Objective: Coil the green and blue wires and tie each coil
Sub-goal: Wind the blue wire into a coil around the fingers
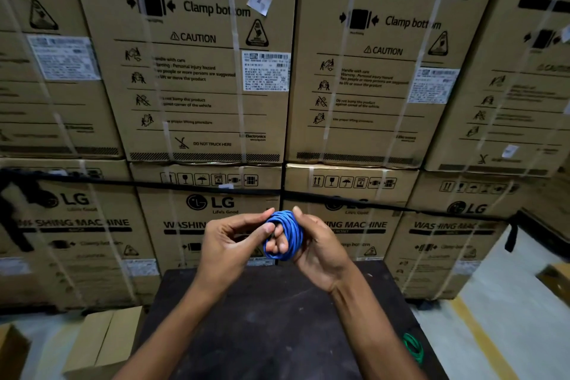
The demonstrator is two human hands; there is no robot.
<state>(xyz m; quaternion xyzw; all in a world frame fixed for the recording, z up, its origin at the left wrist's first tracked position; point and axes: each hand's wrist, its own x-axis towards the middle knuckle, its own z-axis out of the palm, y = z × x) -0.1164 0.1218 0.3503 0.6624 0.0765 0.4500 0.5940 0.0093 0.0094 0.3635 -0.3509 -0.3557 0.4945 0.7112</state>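
Blue wire coil (285, 234) frame centre: light, springy; right hand (317, 251) fingers through loops, left hand (229, 244) pinching edge.

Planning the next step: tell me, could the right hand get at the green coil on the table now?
Probably not yet: the right hand holds the blue coil. The green coil lies uncovered at the table's right edge.

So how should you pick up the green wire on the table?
Probably from above, pinching one side of the bundled loops. The green wire lies flat as a coil near the right edge of the dark table, so its strands can be gathered together there. Both hands are busy: the right hand and left hand hold the blue wire.
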